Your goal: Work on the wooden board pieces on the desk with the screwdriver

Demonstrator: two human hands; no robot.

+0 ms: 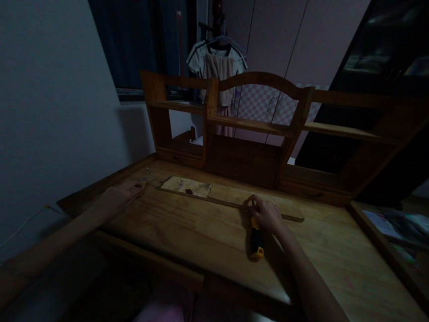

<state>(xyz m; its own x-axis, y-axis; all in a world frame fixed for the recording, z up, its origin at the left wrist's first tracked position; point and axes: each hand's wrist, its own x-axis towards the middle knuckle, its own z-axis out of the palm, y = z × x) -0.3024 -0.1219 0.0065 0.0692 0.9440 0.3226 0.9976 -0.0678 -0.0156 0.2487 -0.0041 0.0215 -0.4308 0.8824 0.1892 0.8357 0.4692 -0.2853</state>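
Note:
My right hand (266,214) rests on the wooden desk (192,230), fingers curled round the top of a yellow and black tool (256,241) whose handle lies towards me. Its fingertips touch the near edge of a flat wooden board (230,195) lying along the back of the desk. My left hand (122,194) reaches to the desk's left side, fingers lying flat near the board's left end. A few small metal bits (147,175), perhaps screws, lie just beyond that hand.
A wooden shelf unit (255,129) stands at the back of the desk. Clothes on a hanger (218,62) hang behind it, before pale cupboard doors. A grey wall (35,88) is on the left, papers (401,224) lie on the right. The room is dim.

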